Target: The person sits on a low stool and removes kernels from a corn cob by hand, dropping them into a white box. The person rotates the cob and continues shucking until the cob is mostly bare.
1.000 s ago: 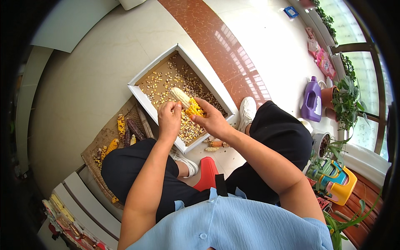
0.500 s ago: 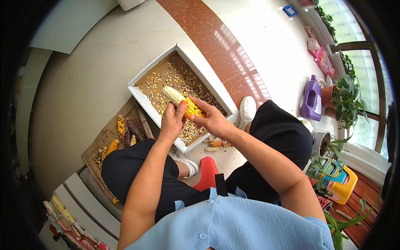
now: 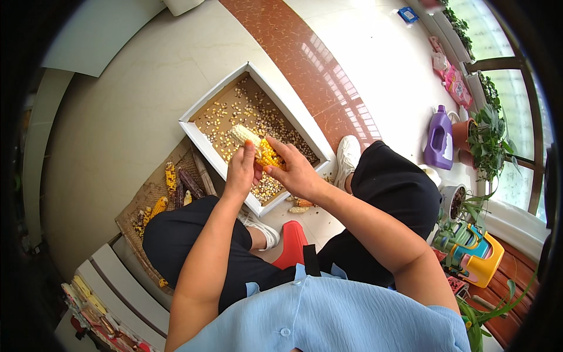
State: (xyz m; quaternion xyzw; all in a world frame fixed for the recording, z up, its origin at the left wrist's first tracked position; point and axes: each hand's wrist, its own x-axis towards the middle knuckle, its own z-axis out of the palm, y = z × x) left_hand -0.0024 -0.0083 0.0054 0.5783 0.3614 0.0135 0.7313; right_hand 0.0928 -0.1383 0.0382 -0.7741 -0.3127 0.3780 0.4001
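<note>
Both my hands are together above the white-sided box [image 3: 288, 101], which has a brown bottom strewn with loose corn kernels [image 3: 267, 186]. My left hand [image 3: 240, 171] is closed around a pale, bare corncob [image 3: 244, 135], its thumb pointing up along it. My right hand [image 3: 296, 171] grips a yellow ear of corn [image 3: 268, 154] that still bears kernels. Cob and ear press against each other between my hands. Fingers cover where they meet, so I cannot tell exactly how they touch.
Yellow and dark ears of corn [image 3: 186, 180] lie on a woven mat [image 3: 134, 202] left of the box. Bits of cob [image 3: 302, 203] lie by its near corner. A red stool [image 3: 291, 242] is between my legs. A purple jug [image 3: 438, 139] and potted plants [image 3: 489, 141] line the right.
The pale cob has shifted slightly toward me and turned a little, showing less of its length. My left thumb has moved a little, and my right fingers have shifted slightly on the yellow ear.
</note>
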